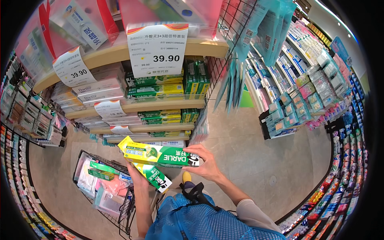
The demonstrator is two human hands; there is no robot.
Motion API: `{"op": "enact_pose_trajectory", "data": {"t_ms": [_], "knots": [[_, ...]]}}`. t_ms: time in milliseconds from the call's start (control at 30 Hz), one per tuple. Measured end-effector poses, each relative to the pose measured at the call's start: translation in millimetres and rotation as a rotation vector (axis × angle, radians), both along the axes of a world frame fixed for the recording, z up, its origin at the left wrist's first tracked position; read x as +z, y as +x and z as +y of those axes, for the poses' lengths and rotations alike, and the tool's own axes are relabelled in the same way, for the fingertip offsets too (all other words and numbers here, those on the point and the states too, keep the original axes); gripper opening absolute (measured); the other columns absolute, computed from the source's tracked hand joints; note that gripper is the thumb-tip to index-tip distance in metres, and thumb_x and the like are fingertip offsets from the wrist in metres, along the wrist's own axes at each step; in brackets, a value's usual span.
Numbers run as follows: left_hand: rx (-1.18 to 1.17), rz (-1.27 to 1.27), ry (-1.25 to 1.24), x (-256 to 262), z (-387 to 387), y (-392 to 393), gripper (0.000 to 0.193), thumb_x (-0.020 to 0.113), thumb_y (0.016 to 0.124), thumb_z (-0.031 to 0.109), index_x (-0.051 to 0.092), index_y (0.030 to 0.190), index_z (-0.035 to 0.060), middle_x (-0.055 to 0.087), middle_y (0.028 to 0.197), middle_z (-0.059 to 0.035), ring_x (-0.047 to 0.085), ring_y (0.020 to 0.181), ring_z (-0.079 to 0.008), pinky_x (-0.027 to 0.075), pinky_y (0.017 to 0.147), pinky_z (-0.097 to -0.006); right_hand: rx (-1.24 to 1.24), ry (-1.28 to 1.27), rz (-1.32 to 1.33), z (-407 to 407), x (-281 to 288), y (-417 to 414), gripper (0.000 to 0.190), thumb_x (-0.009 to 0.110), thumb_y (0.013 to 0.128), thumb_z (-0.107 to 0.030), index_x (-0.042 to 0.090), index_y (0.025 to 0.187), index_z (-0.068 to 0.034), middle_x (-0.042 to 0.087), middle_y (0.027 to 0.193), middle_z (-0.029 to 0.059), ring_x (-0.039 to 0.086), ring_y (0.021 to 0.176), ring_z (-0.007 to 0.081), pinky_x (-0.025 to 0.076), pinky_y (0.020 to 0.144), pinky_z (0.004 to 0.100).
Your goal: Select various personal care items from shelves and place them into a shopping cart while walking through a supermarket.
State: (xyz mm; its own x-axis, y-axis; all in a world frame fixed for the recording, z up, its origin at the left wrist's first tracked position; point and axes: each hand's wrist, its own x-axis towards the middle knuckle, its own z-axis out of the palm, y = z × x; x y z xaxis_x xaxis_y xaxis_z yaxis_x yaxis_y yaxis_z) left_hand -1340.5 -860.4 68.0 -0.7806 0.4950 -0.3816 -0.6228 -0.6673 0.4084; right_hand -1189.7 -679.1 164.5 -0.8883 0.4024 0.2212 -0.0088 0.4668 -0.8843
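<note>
My right hand (207,163) grips the right end of a yellow-and-green Darlie toothpaste box (162,153), thumb below and fingers above. This box is held level, its printing upside down to me, and a yellow flap sticks out at its left end. A second Darlie box (156,177) slants down to the right beneath it. My left hand (137,174) holds this lower box; its fingers are mostly hidden behind the boxes. Both boxes are in front of the shelves, above the floor.
A wooden-edged shelf unit (168,105) holds stacked Darlie boxes (196,75) and pale toothpaste boxes (102,87) ahead. At lower left stands a wire shopping cart (87,192) with packaged goods. Teal packets (231,84) hang from a black wire grid (214,75). A blue mesh bag (207,223) covers my front.
</note>
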Motion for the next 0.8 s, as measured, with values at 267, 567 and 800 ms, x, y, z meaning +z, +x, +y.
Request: {"op": "enact_pose_trajectory", "data": {"t_ms": [267,567,800], "knots": [[-0.038,0.038,0.021,0.2,-0.5,4.6,0.057,0.038,0.092,0.048,0.036,0.133,0.0074,0.047,0.130,-0.0140,0.050,0.111,-0.0245,0.044,0.091,-0.0359,-0.093,-0.692,-0.088,6.3,-0.9,5.7,0.033,0.068,0.078,-0.011,0.059,0.109,-0.001,0.063,0.098,0.0071,0.060,0.086,0.0116,0.049,0.078,0.0234],[-0.086,0.118,0.181,-14.0,-9.8,7.1,0.061,0.044,0.090,0.044,0.029,0.137,0.0086,0.041,0.135,-0.0156,0.051,0.111,-0.0252,0.045,0.093,-0.0392,-0.144,-1.001,-0.325,14.0,-13.4,13.0,0.034,0.057,0.086,-0.028,0.058,0.109,-0.002,0.064,0.096,0.0074,0.064,0.085,0.0159,0.057,0.064,0.0338],[-0.078,0.128,0.122,-25.4,-10.2,7.8,0.065,0.048,0.089,0.043,0.026,0.139,0.0081,0.039,0.137,-0.0163,0.050,0.111,-0.0253,0.044,0.094,-0.0392,-0.048,-1.007,-0.305,15.9,-14.9,12.7,0.040,0.047,0.091,-0.034,0.053,0.114,-0.003,0.060,0.106,0.0084,0.060,0.094,0.0164,0.055,0.072,0.0348]]}}
